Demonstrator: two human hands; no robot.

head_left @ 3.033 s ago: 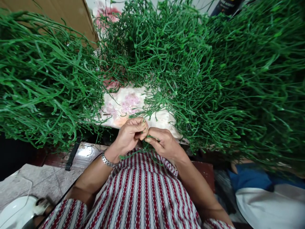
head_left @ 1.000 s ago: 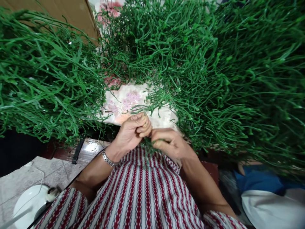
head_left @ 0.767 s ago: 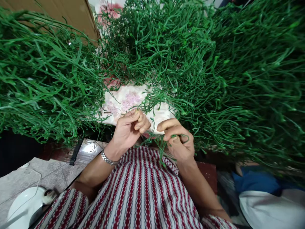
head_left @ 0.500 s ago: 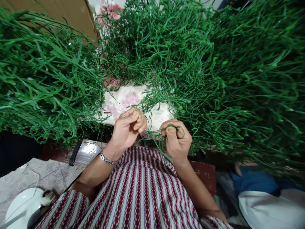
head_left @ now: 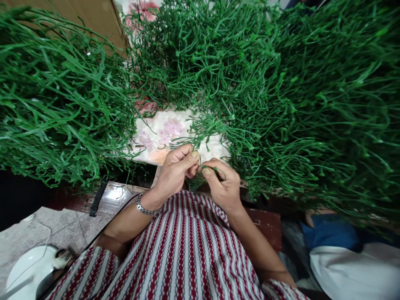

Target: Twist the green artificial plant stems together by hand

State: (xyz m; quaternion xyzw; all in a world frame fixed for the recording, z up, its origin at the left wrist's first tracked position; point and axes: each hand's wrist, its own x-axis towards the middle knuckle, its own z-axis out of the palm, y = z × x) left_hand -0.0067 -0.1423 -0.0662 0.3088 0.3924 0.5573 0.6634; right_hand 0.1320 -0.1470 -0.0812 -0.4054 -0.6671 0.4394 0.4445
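Observation:
My left hand (head_left: 176,171), with a metal watch band at the wrist, is closed in a pinch on thin green stems (head_left: 194,147) that look like artificial plastic. Close beside it, my right hand (head_left: 223,185) has thumb and finger closed on another green stem (head_left: 216,168), which curls over its fingers. The fingertips of both hands nearly meet. Below them hang more stems (head_left: 196,182), partly hidden by the hands. Just beyond the hands, a loose spray of green stems (head_left: 212,124) lies on the flowered white tabletop (head_left: 156,146).
Large heaps of green stems stand at left (head_left: 59,100), at the back (head_left: 215,50) and at right (head_left: 328,112). A cardboard box (head_left: 87,18) is at the back left. A person's blue and white clothing (head_left: 331,233) shows at lower right; a white round object (head_left: 28,271) is at lower left.
My left hand has moved right and my right hand left, so they are now close together. The stems that stretched between them are bunched and mostly hidden.

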